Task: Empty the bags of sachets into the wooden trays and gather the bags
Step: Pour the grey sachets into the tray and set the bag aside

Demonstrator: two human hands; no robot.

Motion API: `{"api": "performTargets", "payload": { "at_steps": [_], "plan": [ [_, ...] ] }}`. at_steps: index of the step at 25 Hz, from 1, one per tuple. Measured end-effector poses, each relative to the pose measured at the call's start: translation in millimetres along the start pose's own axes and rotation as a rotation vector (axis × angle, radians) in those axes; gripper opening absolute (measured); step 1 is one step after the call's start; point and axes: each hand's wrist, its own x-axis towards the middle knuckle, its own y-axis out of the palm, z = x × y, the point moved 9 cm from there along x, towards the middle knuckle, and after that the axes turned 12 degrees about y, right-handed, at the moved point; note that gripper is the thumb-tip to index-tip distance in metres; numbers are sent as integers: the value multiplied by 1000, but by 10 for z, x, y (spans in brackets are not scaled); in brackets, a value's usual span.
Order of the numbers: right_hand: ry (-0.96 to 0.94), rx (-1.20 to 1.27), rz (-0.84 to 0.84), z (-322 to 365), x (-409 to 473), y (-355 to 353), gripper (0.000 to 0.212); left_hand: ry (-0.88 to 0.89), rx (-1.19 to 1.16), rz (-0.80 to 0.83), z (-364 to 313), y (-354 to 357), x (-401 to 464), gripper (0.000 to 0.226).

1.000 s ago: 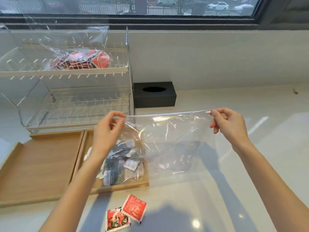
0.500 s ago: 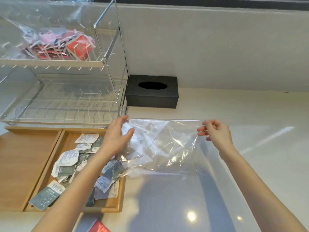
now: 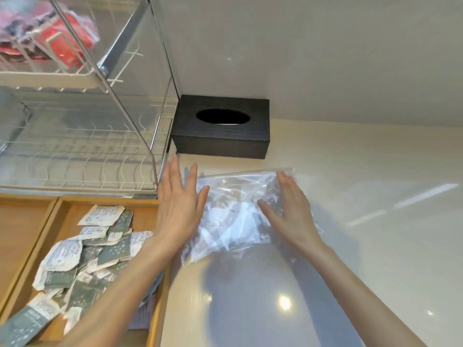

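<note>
An empty clear plastic bag lies crumpled on the white counter in front of the black box. My left hand is flat with straight fingers at the bag's left edge. My right hand rests flat on the bag's right part, fingers straight. To the left, a wooden tray holds a heap of several grey-green and white sachets. A second wooden tray lies further left. A clear bag of red sachets sits on the rack's upper shelf, blurred.
A white wire rack with two shelves stands behind the trays. A black tissue box sits against the wall just behind the bag. White counter stretches to the right.
Both hands lowered the stretched bag onto the counter, let go of its top corners and flattened onto it. The view has moved closer and tilted down.
</note>
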Motion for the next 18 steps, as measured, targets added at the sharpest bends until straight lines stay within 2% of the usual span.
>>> {"api": "performTargets", "payload": {
  "at_steps": [2,5,8,12,15,18],
  "plan": [
    [-61,-171,-1,38,-47,179,84,70,57,21,-26,72,88,50],
    [-38,-321,-15,19,-13,394,85,160,139,46,-68,158,168,35],
    [19,-340,-78,41,42,467,85,154,130,107,-102,259,195,43],
    [61,-406,-78,75,87,492,78,153,203,345,-70,518,123,65],
    [44,-387,-53,129,37,416,71,160,186,309,-81,429,114,70],
    [-8,-364,-70,284,-100,306,81,152,139,286,-128,267,67,69]
  ]
}}
